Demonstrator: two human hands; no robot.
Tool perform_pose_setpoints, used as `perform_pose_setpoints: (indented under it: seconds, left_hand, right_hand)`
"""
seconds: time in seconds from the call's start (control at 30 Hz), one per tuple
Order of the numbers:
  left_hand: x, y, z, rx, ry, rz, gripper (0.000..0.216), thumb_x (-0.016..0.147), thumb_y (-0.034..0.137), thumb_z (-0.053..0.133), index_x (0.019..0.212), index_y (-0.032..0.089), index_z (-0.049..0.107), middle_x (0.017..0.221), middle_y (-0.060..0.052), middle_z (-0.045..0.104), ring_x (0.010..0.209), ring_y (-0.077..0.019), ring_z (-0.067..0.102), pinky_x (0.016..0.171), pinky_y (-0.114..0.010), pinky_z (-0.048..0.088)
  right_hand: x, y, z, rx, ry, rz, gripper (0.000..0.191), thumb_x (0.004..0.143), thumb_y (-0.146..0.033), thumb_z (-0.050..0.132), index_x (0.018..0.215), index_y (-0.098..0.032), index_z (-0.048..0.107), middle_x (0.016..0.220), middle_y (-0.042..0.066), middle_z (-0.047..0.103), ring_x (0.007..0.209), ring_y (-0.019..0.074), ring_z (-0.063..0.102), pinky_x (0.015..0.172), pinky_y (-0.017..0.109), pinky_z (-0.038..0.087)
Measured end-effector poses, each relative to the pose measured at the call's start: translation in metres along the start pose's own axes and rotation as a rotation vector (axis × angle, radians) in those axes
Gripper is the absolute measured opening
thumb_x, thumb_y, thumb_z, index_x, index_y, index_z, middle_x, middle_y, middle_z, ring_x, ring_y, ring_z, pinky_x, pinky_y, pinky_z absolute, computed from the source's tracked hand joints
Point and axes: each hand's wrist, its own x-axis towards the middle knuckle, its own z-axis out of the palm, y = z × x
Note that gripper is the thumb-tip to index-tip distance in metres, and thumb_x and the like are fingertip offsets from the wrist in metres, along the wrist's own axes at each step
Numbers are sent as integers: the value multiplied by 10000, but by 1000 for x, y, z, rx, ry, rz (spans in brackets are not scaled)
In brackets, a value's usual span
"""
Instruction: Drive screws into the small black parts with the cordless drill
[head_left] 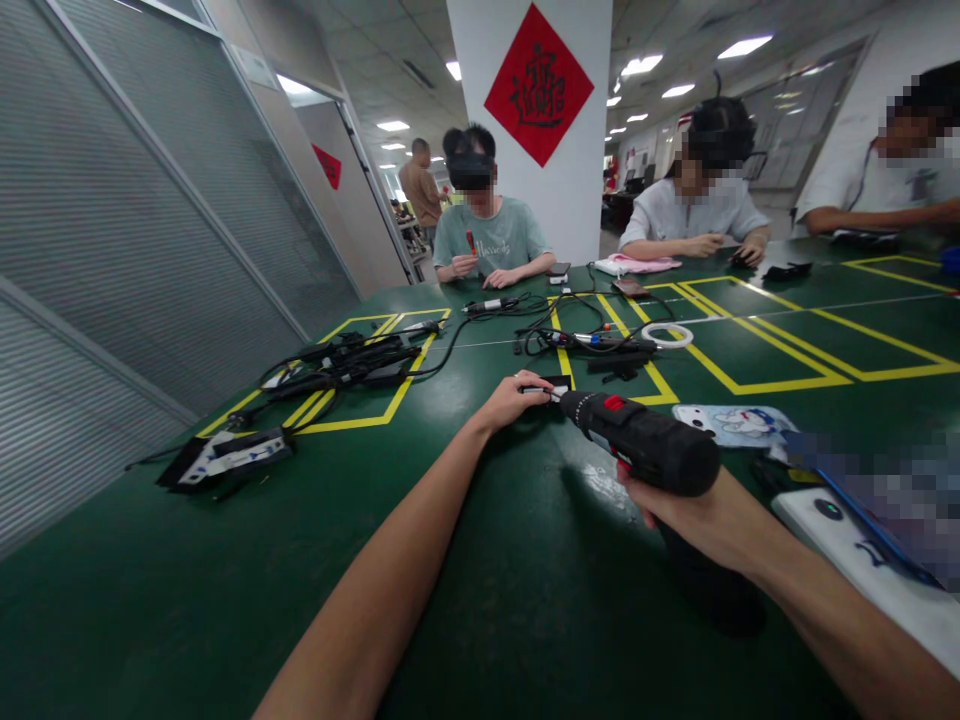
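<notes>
My right hand (675, 505) is wrapped round the handle of a black cordless drill (641, 435) with a red switch on top. The drill points forward and left, its bit ending at a small dark piece with a pale part (556, 384) on the table. My left hand (516, 398) is closed on the left side of that piece, fingertips close to the bit. What kind of piece it is, I cannot make out. Just beyond it lie black parts and cables (596, 345), with a white ring (667, 336) beside them.
On the green table (225, 600), yellow tape (352, 425) marks out boxes. Bundled black cables (352, 360) and a black-and-white device (232, 458) lie left. Phones (735, 425) and a white case (847, 540) lie right. Across the table, a person (487, 235) holds a red screwdriver; two others sit right.
</notes>
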Motion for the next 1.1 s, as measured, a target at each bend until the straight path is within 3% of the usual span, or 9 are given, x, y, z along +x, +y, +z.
perform_pose_setpoints:
  seconds: [0.5, 0.93, 1.1]
  left_hand:
    - [0, -3, -1, -20, -6, 29, 252, 716, 318, 650, 939, 218, 710, 1046, -50, 595, 1011, -198, 537, 952, -330, 375]
    - [0, -4, 0, -40, -6, 33, 248, 713, 309, 645, 932, 214, 714, 1055, -50, 599, 1019, -201, 535, 964, -332, 365]
    - [-1, -3, 0, -47, -7, 23, 259, 710, 321, 645, 934, 212, 716, 1073, -53, 590, 1030, -205, 531, 975, -337, 355]
  right_hand:
    - [1, 2, -1, -19, 1, 18, 239, 745, -334, 568, 948, -206, 581, 734, -2, 611, 580, 138, 574, 573, 278, 471]
    - [2, 2, 0, -31, 28, 32, 282, 729, -341, 579, 970, -195, 571, 593, -21, 586, 550, 153, 564, 528, 267, 440]
    - [2, 7, -3, -71, 16, 57, 201, 728, -348, 572, 857, -195, 588, 585, -7, 605, 568, 165, 571, 526, 265, 429]
